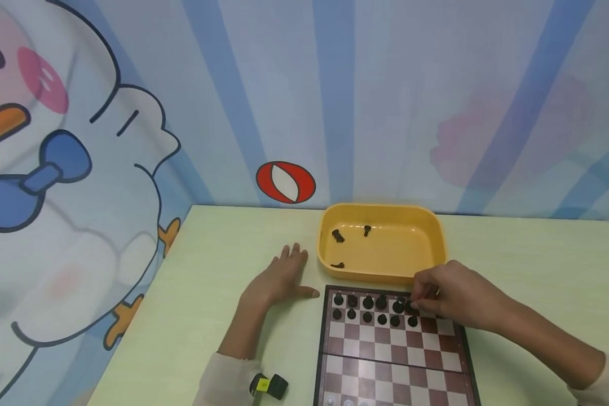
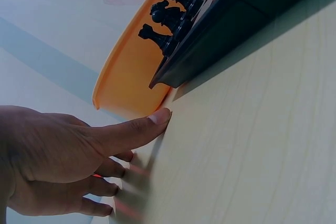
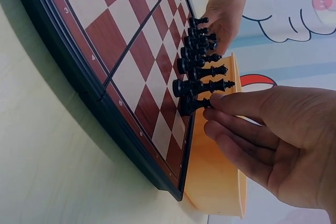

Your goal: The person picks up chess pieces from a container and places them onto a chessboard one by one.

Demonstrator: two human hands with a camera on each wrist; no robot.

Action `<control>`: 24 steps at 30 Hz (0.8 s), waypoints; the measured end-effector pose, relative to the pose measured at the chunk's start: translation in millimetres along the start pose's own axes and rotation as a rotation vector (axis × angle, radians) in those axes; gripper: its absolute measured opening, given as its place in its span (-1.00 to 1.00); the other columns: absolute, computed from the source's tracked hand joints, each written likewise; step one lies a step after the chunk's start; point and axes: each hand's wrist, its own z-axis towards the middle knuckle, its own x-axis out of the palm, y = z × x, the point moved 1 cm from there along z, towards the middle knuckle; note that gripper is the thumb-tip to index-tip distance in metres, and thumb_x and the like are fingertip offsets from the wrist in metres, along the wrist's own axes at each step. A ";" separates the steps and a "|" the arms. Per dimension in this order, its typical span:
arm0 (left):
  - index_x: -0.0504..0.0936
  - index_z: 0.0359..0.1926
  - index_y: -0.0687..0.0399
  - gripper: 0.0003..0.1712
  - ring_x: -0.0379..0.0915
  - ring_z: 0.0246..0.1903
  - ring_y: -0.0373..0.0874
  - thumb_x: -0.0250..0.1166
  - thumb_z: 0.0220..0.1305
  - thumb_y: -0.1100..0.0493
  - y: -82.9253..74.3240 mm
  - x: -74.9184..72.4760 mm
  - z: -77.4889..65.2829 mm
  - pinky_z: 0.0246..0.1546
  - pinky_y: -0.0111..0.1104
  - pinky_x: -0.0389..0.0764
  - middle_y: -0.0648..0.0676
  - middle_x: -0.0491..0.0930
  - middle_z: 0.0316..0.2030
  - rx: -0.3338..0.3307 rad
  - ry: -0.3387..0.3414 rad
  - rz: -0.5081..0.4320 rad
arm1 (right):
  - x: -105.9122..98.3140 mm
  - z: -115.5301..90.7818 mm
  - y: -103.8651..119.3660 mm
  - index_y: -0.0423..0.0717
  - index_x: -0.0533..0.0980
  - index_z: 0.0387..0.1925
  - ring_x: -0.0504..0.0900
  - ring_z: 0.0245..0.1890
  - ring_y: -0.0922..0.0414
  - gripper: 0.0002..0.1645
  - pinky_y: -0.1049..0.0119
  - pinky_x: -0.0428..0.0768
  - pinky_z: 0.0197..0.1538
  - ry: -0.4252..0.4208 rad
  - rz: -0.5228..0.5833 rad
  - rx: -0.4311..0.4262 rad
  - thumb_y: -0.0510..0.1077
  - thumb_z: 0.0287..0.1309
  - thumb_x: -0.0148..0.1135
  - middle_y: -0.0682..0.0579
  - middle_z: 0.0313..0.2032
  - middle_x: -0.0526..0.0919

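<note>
Thumb and fingers of my right hand (image 1: 459, 296) pinch the top of a black chess piece (image 3: 192, 106) on the back row of the chessboard (image 1: 398, 355). The fingers partly cover that piece. Left of it in the head view stand several black pieces, among them a rook (image 2: 155, 39) at the corner, with a row of black pawns (image 1: 367, 317) in front. My left hand (image 1: 281, 279) lies on the table beside the board's far left corner, fingers spread and holding nothing. Its thumb points toward the board in the left wrist view.
A yellow tray (image 1: 385, 274) stands behind the board against the decorated wall (image 1: 385, 113). Three small black pieces lie in it, one a loose piece (image 1: 367, 230) near the back. Pale pieces (image 1: 331, 401) show at the bottom edge of the head view.
</note>
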 end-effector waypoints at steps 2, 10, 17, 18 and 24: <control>0.18 0.67 0.08 0.17 -0.22 0.71 0.16 0.58 0.22 -0.17 0.3 0.3 -0.4 0.63 0.05 0.04 0.19 -0.06 0.70 0.000 -0.001 0.003 | -0.3 -0.2 0.3 0.20 0.70 -0.38 0.63 -0.45 0.46 -0.78 0.43 0.59 -0.40 0.001 -0.008 -0.003 -0.21 0.16 0.58 0.36 -0.40 0.76; 0.18 0.67 0.06 0.17 -0.23 0.71 0.15 0.58 0.22 -0.17 -0.3 0.6 -1.4 0.63 0.06 0.03 0.17 -0.06 0.70 -0.010 -0.006 -0.012 | 0.9 -0.4 2.4 0.19 0.69 -0.38 0.64 -0.42 0.44 -0.77 0.42 0.59 -0.38 0.011 -0.025 0.027 -0.22 0.16 0.58 0.35 -0.39 0.77; 0.18 0.67 0.06 0.17 -0.22 0.71 0.15 0.59 0.21 -0.17 0.5 2.2 -0.8 0.63 0.05 0.04 0.17 -0.06 0.70 -0.011 -0.005 -0.006 | 3.8 0.6 3.6 0.20 0.71 -0.40 0.58 -0.46 0.44 -0.77 0.42 0.57 -0.40 0.004 -0.045 0.040 -0.22 0.14 0.60 0.37 -0.43 0.75; 0.18 0.67 0.05 0.17 -0.23 0.71 0.15 0.59 0.21 -0.17 0.7 2.4 -0.8 0.63 0.05 0.04 0.17 -0.07 0.70 -0.012 -0.004 -0.005 | 4.0 0.7 3.5 0.20 0.71 -0.41 0.58 -0.47 0.44 -0.77 0.42 0.57 -0.40 0.004 -0.046 0.038 -0.22 0.14 0.60 0.37 -0.43 0.75; 0.18 0.67 0.06 0.17 -0.22 0.71 0.15 0.58 0.22 -0.17 0.1 1.8 -2.1 0.63 0.05 0.04 0.17 -0.06 0.70 -0.012 -0.011 -0.006 | 5.1 1.9 3.3 0.20 0.71 -0.42 0.58 -0.47 0.43 -0.77 0.42 0.57 -0.41 0.006 -0.044 0.056 -0.22 0.13 0.60 0.37 -0.44 0.74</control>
